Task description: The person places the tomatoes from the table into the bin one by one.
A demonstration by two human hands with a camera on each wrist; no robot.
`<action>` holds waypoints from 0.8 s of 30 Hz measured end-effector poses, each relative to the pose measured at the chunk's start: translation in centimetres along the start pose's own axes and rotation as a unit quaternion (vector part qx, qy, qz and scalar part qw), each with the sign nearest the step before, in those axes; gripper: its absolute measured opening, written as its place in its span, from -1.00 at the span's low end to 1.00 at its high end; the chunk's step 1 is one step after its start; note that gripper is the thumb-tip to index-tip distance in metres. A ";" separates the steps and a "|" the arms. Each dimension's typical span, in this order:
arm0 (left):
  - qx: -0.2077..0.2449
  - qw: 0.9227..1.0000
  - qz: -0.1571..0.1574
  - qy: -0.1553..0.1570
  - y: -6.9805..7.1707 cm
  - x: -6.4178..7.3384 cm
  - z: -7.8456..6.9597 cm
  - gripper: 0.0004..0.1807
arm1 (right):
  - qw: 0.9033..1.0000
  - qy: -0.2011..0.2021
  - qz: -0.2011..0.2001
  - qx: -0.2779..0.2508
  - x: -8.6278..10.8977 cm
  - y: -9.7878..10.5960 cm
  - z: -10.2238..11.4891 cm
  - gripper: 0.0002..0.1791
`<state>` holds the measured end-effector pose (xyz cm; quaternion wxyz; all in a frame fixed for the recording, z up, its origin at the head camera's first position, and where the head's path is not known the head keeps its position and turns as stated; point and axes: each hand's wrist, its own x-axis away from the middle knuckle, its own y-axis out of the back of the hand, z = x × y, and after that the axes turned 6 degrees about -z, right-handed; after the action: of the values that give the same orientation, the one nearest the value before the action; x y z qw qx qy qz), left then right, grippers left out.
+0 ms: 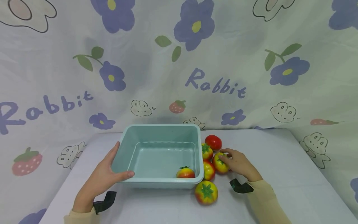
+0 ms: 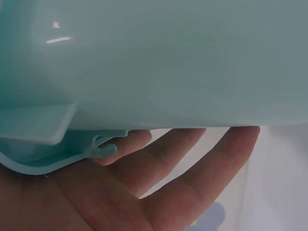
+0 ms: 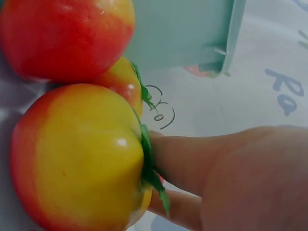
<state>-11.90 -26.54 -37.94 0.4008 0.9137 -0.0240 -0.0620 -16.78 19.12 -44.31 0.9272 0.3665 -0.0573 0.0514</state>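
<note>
At the lower centre of the head view, the left hand [image 1: 104, 179] touches a pale teal, rectangular plastic bin [image 1: 156, 180], thumb across its near left rim; a yellow-red tomato [image 1: 185, 172] lies inside, lower right. Right of centre, the right hand [image 1: 237, 162] pinches a round, glossy yellow-red tomato with green leaves [image 1: 220, 164] beside others.

Across the middle of the left wrist view, spread fingers [image 2: 185, 185] meet the bin's outer wall.

Lower left in the right wrist view, the pinched tomato has the thumb against its leafy top.
</note>
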 end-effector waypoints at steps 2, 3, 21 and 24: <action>0.001 1.000 -0.001 -0.002 0.0 0.0 0.0 0.25 | 1.000 -0.002 -0.005 0.003 -0.1 0.0 -0.1 -0.46; 0.001 1.000 -0.002 -0.003 0.0 0.0 0.0 0.25 | 1.000 -0.002 -0.007 0.008 -0.1 0.0 -0.2 -0.44; 0.002 1.000 -0.001 -0.005 -0.2 0.1 0.1 0.25 | 1.000 -0.010 -0.017 0.024 -0.4 -0.2 -0.2 -0.45; 0.001 1.000 -0.001 -0.007 -0.1 0.1 0.1 0.24 | 0.999 -0.005 -0.028 0.032 -0.4 -0.1 -0.1 -0.46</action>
<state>-11.83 -26.52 -38.08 0.3995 0.9138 -0.0257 -0.0689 -17.12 19.10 -44.56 0.9159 0.3974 -0.0499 0.0253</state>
